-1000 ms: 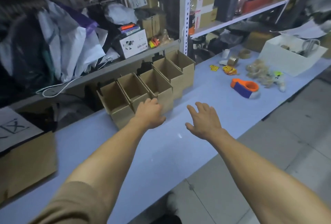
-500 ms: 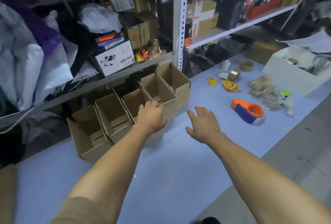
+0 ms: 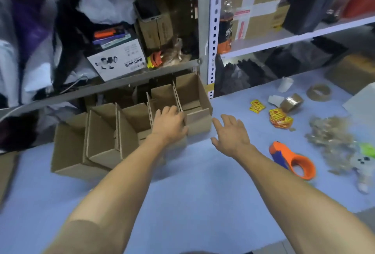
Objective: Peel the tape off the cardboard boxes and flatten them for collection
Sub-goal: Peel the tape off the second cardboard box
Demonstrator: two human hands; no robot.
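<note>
A: Table (image 3: pixel 203 203), pale blue, runs along the metal shelving (image 3: pixel 205 30). Largest items on it?

B: Row of open-topped cardboard boxes (image 3: pixel 105 138), side by side against the shelf edge, at the table's far left. Tape on them: cannot tell, frame blurred.

A: Hands?

B: Left hand (image 3: pixel 169 123) rests on the near rim of the second box from the right, fingers curled over its edge, gripping it. Right hand (image 3: pixel 231 134) hovers above the table just right of the row, fingers spread and straight, holding nothing, apart from the end box.

A: Smaller items?

B: Orange tape dispenser (image 3: pixel 294 161) right of that hand. Beyond it, brown tape roll (image 3: pixel 292 102) and yellow packets (image 3: pixel 280 118).
</note>
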